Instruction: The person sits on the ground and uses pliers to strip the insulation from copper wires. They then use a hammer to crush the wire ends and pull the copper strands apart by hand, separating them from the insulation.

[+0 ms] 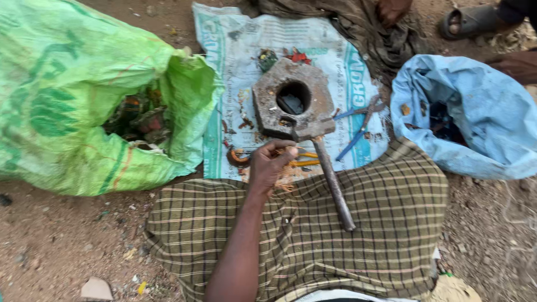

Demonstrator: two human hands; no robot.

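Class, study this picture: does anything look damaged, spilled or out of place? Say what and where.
The heavy metal block with a round hole is rusty and chipped. Its rusty handle lies across the checked cloth. Small scraps are scattered over the printed sack. The left hand rests on copper-coloured wire beside orange-handled pliers.
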